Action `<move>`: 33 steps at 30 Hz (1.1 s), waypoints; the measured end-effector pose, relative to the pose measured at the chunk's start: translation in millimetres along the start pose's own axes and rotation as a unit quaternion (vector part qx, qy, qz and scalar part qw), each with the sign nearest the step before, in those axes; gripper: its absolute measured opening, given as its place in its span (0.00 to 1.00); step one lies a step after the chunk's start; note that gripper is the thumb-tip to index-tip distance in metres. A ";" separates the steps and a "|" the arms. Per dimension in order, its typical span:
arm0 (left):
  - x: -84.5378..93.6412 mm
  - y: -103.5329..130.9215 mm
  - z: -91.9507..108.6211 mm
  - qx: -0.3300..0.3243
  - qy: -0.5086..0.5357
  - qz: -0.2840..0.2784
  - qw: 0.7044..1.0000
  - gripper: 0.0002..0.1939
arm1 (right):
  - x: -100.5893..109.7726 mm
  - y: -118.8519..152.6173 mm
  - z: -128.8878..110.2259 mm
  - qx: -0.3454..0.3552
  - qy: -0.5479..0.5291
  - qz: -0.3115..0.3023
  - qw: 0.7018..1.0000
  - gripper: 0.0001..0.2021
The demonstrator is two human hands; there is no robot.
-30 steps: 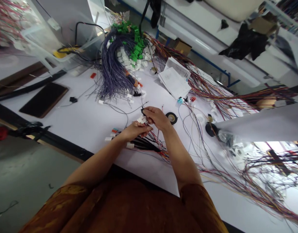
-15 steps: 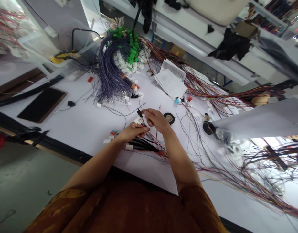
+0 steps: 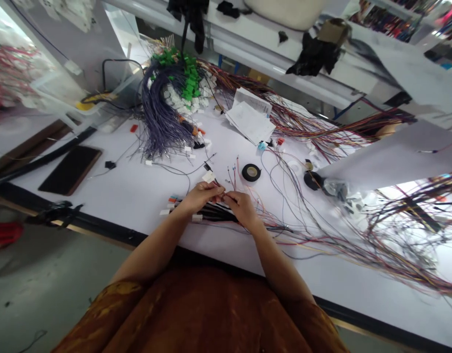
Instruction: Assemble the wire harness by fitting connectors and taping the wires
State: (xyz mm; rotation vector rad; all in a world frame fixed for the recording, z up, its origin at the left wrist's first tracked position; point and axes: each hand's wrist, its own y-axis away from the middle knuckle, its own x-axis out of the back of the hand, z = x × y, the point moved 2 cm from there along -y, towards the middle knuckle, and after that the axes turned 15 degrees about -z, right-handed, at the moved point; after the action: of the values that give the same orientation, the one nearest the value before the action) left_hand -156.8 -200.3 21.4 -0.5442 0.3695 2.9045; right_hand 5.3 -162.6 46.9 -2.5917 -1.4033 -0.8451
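My left hand (image 3: 203, 196) is closed on a thin bundle of wires, from which a white label (image 3: 209, 176) and a small black connector (image 3: 207, 167) stick out past the fingertips. Fingertips pressed together, my right hand (image 3: 241, 206) pinches the wires right beside the left fingertips. Loose thin wire ends (image 3: 233, 177) stick up from between the hands. Under the hands lies a black-sleeved cable bundle (image 3: 218, 213) with white and coloured connectors at its left end. A roll of black tape (image 3: 251, 172) lies flat just beyond my right hand.
Purple wires (image 3: 156, 108) with green connectors (image 3: 191, 76) are heaped at the back left. Papers (image 3: 251, 121) lie behind the tape. A phone (image 3: 70, 169) and a clear bin (image 3: 112, 105) are at left. Long coloured wires (image 3: 358, 255) run across the right side.
My right hand has moved down from the black connector to the wires by my left fingertips. The label and loose wire ends show more fully. The camera view has shifted slightly.
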 end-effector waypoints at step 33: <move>8.6 15.0 6.4 -0.018 -0.166 0.125 0.978 0.10 | 16.8 -23.0 6.1 -0.035 -0.412 0.124 0.902 0.22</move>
State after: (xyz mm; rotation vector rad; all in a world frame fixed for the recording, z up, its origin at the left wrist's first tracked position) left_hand -170.0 -211.9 27.1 -0.0089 0.3585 3.1707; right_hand -3.1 -134.7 45.8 -3.2505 -1.0912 0.3062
